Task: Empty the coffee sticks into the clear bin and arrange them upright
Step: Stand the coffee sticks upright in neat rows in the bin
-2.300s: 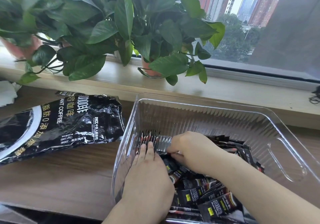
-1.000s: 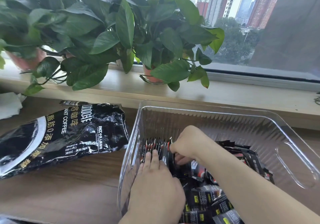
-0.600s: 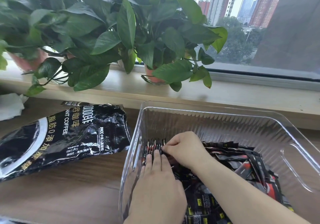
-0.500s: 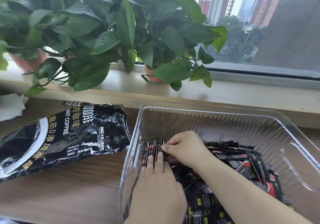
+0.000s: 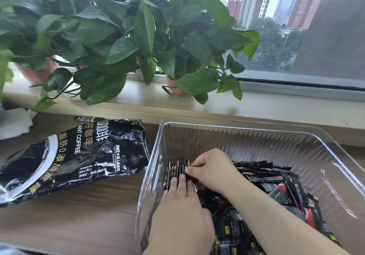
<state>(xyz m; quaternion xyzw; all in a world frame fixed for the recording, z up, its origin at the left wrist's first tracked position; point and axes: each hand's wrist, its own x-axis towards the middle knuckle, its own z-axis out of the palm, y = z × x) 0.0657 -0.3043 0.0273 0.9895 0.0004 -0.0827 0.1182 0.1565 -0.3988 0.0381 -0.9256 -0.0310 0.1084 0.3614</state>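
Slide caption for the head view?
Left hand presses upright black coffee sticks in clear plastic bin; right hand pinches one at the row's end.

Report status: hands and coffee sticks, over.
Left hand flat against upright row. Right hand pinching coffee stick at row's end. Loose sticks heaped in clear bin. Nothing blocking.

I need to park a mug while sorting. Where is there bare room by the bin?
Bare desk lies left of the clear bin, nearer than the coffee bag; the sill right of the plants is bare too. Inside the bin the far strip is free; left hand, right hand, upright row and loose sticks crowd the near part.
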